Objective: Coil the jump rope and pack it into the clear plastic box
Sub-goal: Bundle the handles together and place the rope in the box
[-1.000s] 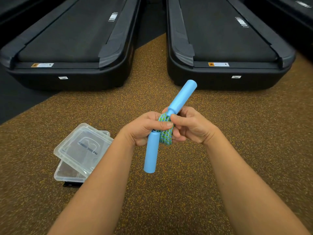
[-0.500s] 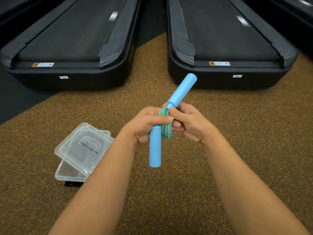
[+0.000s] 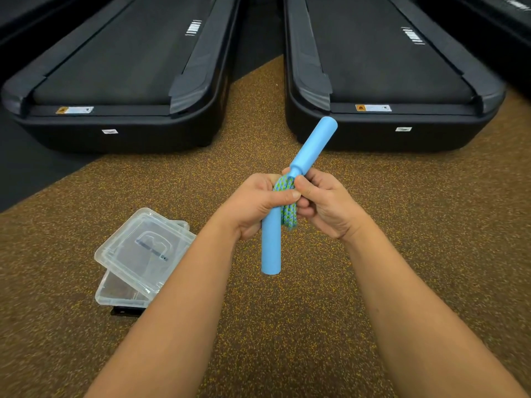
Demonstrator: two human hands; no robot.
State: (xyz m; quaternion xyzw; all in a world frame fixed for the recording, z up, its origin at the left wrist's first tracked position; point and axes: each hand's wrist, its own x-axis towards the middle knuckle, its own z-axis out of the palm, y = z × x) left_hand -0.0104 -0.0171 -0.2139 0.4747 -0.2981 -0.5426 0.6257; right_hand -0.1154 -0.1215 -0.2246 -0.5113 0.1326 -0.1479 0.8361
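I hold the jump rope in front of me with both hands. Its blue-green braided rope is bunched into a tight coil between my palms. One light blue handle points down from my left hand, which grips it together with the coil. The other handle sticks up and to the right above my right hand, whose fingers pinch the rope at that handle's base. The clear plastic box lies on the floor to the lower left, its clear lid resting askew on top, partly behind my left forearm.
Brown speckled rubber flooring spreads all around. Two black treadmills, one at the left and one at the right, stand ahead with a floor strip between them. A small dark object pokes out under the box.
The lower handle has swung from tilted to nearly vertical in my left hand. Both hands have risen slightly, and the upper handle stays pointing up and right.
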